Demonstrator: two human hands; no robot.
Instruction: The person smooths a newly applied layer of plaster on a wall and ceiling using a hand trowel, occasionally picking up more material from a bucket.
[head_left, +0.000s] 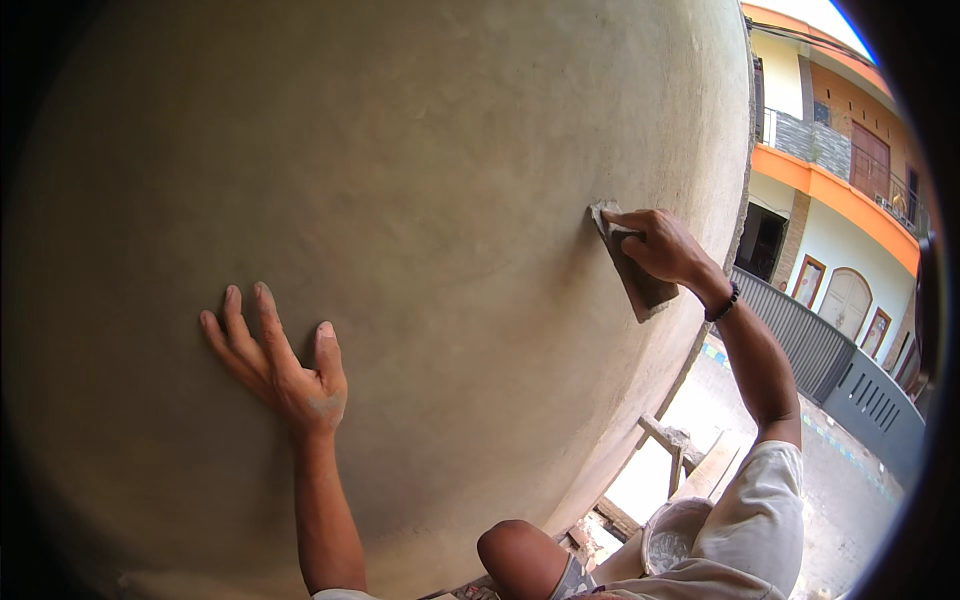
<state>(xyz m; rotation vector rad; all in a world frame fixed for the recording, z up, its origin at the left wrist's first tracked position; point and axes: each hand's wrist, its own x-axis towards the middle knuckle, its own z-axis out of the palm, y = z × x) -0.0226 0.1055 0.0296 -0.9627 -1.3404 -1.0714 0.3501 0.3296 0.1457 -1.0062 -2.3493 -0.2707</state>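
A broad grey-brown plastered wall [430, 170] fills most of the head view. Against its right part my right hand [662, 243] grips a plastering trowel [630, 268], fingers wrapped round the handle and the index finger stretched along its upper end. The trowel's long blade tilts, its top end to the left, and one edge meets the wall or nearly so. Farther left and lower, my left hand [285, 365] is spread on the wall with fingers apart and nothing in it. Grey smears mark the base of its thumb.
Below my right arm stands a bucket [675, 535] with greyish contents, beside wooden planks [712, 468] and a rough timber frame [672, 437]. My bent knee [522, 556] is near the wall's foot. Past the wall's right edge are a street, a grey metal fence [800, 325] and an orange-and-white building [840, 190].
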